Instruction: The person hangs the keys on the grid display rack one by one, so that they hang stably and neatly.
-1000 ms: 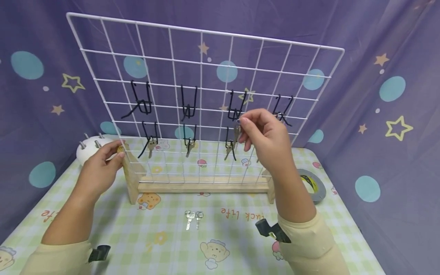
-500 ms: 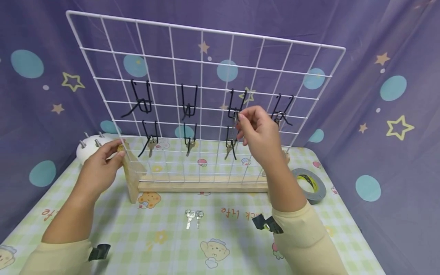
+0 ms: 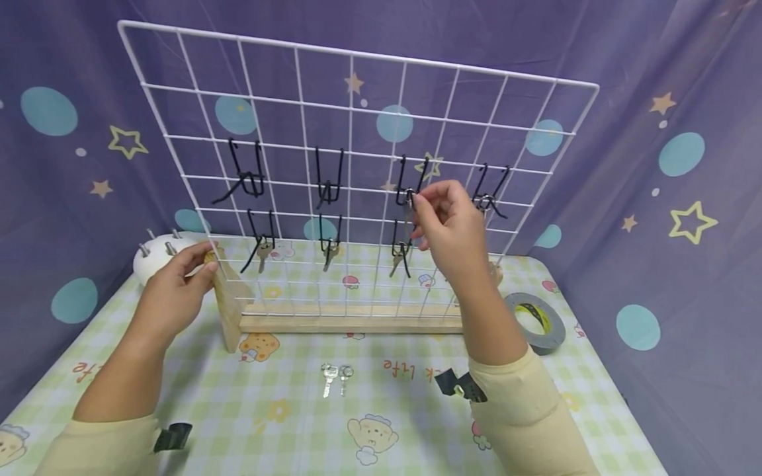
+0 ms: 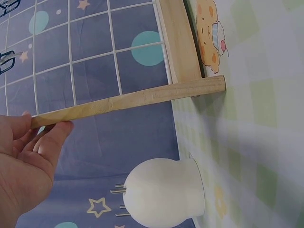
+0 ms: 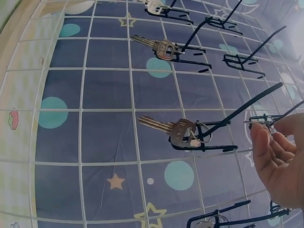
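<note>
A white wire grid rack (image 3: 297, 47) stands in a wooden base (image 3: 351, 324) and carries two rows of black hooks. My left hand (image 3: 175, 287) grips the wooden side piece (image 4: 109, 103) between thumb and fingers. At the third hook of the upper row (image 3: 411, 177), my right hand (image 3: 452, 231) pinches a key by its ring; fingers partly hide it. The ring is at the hook's prong; whether it is fully round the prong I cannot tell. Keys hang on lower hooks, among them a brass key (image 5: 183, 132). The two upper left hooks (image 3: 246, 182) hold no keys.
Two loose keys (image 3: 330, 380) lie on the checked tablecloth before the rack. A roll of grey tape (image 3: 555, 336) lies at the right. Behind my left hand is a white rounded object (image 4: 161, 190) with metal pegs. Purple curtains hang behind.
My right hand has moved slightly left and up, bringing the key to the third upper hook. In the last half second it barely shifts. The left hand stays put.
</note>
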Demonstrator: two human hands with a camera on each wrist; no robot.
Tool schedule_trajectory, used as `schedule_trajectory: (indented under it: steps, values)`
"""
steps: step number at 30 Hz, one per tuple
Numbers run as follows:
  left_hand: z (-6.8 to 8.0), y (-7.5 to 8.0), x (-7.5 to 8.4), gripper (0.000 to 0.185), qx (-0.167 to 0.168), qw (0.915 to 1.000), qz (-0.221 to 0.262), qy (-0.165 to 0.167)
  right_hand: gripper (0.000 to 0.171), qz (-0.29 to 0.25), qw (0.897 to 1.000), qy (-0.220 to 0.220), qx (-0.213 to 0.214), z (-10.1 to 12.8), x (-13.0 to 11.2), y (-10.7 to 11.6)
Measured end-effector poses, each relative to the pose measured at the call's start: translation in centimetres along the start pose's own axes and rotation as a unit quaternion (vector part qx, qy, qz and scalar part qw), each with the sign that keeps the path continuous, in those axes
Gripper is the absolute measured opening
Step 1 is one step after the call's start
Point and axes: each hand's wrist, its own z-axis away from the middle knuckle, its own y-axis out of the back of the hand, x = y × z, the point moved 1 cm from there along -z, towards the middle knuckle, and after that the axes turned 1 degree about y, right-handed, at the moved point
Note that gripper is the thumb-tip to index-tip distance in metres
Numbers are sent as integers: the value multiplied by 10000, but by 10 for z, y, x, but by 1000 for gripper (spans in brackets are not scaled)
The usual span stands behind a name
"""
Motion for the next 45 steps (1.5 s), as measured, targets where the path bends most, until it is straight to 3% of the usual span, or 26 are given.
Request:
schedule_trajectory:
  steps: [6, 11, 14, 17, 19, 21, 24, 28, 34, 41, 45]
  values:
    - [0, -1, 0, 55, -7, 10000, -58, -17, 23, 337, 9981, 473, 205, 14, 1, 7]
    - [1, 0, 0, 55, 0, 10000, -51, 1, 21, 239, 9889, 1453, 213, 33, -10, 15]
    - [1, 0, 0, 55, 7, 10000, -47, 39, 22, -234, 9707, 2364, -364, 44, -20, 18]
    - [1, 0, -1, 56, -4, 10000, -36, 75, 17, -494, 9380, 2963, -1733, 53, -29, 17]
    - [1, 0, -1, 57, -1, 10000, -44, 86, 14, -365, 9158, 2801, -2856, 60, -29, 13]
    - [1, 0, -2, 56, 21, 10000, -60, 61, 11, -13, 8955, 2194, -3872, 66, -22, 4]
    - [0, 0, -3, 54, 43, 10000, -79, 23, 13, 908, 8723, 1086, -4681, 74, 2, -16]
    - [-2, 1, -2, 54, 54, 9999, -96, 9, 19, 1974, 8421, 298, -5011, 81, 41, -43]
    - [-2, 1, -1, 56, 26, 9999, -139, 69, 23, 2604, 7987, 155, -5423, 92, 78, -77]
    - [-1, 0, -1, 56, 5, 9998, -136, 116, 25, 2949, 7782, 104, -5544, 105, 97, -105]
    - [-1, 0, 0, 56, 3, 9998, -138, 134, 29, 3344, 7622, 446, -5524, 112, 103, -116]
